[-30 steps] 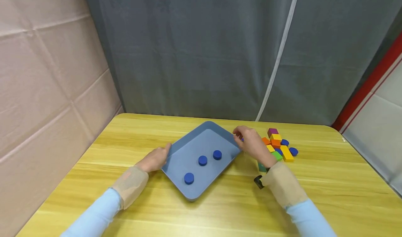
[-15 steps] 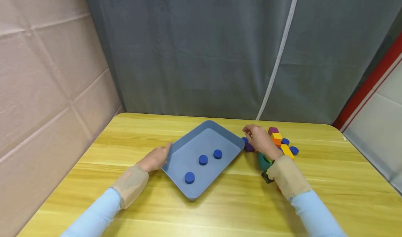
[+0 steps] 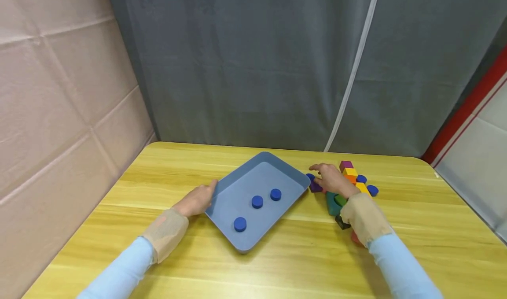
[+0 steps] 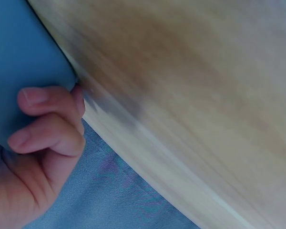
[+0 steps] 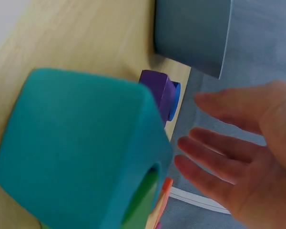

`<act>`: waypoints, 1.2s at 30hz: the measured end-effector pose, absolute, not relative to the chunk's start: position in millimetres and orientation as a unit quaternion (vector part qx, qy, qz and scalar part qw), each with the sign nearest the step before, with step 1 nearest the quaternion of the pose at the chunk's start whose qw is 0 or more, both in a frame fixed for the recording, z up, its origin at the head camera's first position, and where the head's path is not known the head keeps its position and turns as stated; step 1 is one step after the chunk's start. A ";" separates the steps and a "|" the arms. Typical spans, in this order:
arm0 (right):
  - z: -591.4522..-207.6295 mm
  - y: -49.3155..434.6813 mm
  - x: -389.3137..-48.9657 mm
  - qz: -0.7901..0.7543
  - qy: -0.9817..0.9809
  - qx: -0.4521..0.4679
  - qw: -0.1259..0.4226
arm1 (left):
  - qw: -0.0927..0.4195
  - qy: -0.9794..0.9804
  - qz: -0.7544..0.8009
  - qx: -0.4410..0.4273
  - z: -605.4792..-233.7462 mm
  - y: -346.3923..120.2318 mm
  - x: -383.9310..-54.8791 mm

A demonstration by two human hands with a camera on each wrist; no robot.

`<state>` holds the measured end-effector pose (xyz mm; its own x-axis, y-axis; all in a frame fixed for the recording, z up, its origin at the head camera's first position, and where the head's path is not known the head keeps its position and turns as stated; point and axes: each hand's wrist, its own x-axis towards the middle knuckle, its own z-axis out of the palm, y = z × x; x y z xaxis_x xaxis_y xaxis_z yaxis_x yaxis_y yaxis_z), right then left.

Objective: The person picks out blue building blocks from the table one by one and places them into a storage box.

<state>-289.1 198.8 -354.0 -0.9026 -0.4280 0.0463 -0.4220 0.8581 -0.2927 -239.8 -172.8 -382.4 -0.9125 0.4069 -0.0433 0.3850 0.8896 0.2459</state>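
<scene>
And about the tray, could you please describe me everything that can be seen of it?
The tray is plain blue-grey, rectangular and shallow, with rounded corners and raised walls; it looks like smooth, matte plastic. It is on the wood-look table, turned diagonally, open side up; I cannot tell if it lies fully flat. Three blue discs rest apart on its floor. The left grip holds it near its left corner in the head view.

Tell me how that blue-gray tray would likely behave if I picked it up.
The tray will probably feel stiff: its walls look straight with the left hand gripping one side. The three blue discs inside may slide if it tilts, since nothing visible holds them in place. They lie on flat faces, so rolling seems less likely.
</scene>
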 end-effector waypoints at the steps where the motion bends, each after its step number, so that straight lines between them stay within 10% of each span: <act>1: -354.3 199.2 -290.5 -0.144 0.964 -0.220 0.023 | 0.046 0.971 0.117 0.204 -382.5 -172.9 -239.9; 36: -369.5 186.8 -302.5 -0.070 0.960 -0.265 0.053 | 0.031 0.970 0.118 0.208 -383.7 -172.3 -237.7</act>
<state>-302.5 186.8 -369.5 -0.8541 -0.5162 -0.0645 -0.5014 0.8499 -0.1620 -237.7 -172.3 -383.7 -0.9115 0.4112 -0.0115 0.3964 0.8854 0.2427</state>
